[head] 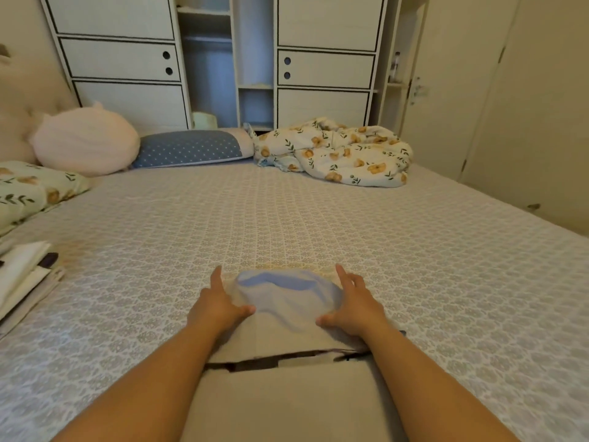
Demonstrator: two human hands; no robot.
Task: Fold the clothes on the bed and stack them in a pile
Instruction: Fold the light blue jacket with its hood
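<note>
A folded beige garment [280, 400] with a pale blue end [287, 291] lies lengthwise on the patterned bed sheet [414, 266] right in front of me. My left hand [216, 304] rests flat on the left edge of the blue end, fingers spread. On the right edge lies my right hand [353, 304], also flat with fingers apart. Neither hand grips the cloth. A pile of folded light clothes [22, 282] sits at the bed's left edge.
A crumpled floral blanket [338, 151] lies at the far side of the bed. Next to it are a blue dotted pillow [191, 148], a round pink cushion [86, 140] and a floral pillow [32, 189]. White wardrobes [322, 62] stand behind the bed.
</note>
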